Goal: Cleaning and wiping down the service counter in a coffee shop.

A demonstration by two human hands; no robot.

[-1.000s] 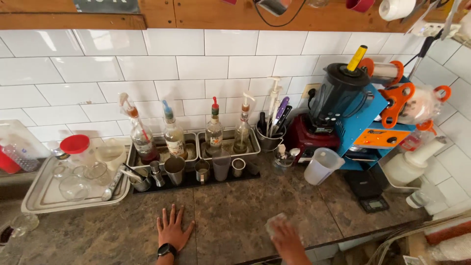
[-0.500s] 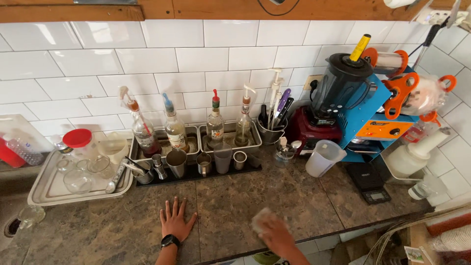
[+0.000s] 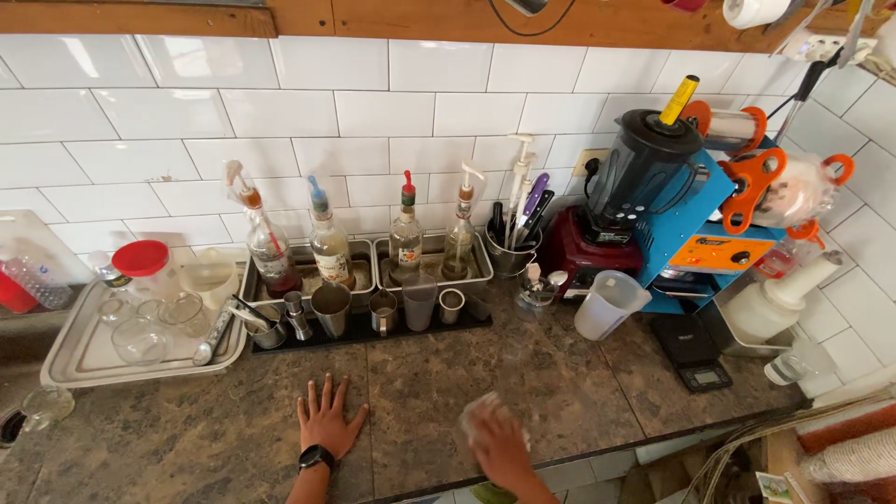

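Countertop of dark speckled stone filled my view. Left hand lay flat, fingers spread, gripping nothing. Right hand blurred, pressed on pale cloth near front edge — whether fingers closed around it, I couldn't tell. Black tray of steel cups stood just behind; clear plastic jug further right. Risk I judged: wide sweep could knock cups or jug over — cause, blurred fast motion close to crowded row.

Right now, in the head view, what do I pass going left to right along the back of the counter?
Steel tray → red-lidded jar → four syrup bottles → utensil cup → blender → clear jug → blue sealing machine.
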